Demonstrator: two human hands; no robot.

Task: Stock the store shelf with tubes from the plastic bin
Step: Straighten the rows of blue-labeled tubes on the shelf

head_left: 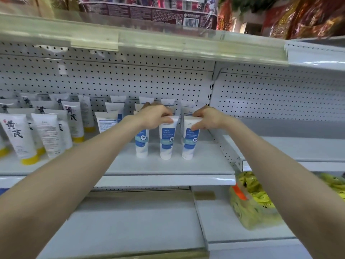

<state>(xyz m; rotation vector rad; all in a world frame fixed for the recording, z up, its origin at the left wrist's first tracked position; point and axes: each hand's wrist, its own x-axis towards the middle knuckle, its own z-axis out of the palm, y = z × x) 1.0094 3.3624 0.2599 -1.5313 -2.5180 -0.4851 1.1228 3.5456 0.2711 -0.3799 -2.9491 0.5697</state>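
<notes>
White metal shelf (168, 168) bears, near its right edge, a front row standing cap-down, the middle tube (166, 142) pinched at its crimp by the left hand (155, 116) and the end tube (190, 142) by the right hand (209, 119), apparently to square the facing.

Front row on the shelf (168, 166): left tube (142, 144), middle tube (166, 144), right tube (189, 144), more tubes (114, 107) ranked behind. Another cluster (18, 135) further left; a bag (250, 204) down on the lower shelf (233, 230), right.
</notes>
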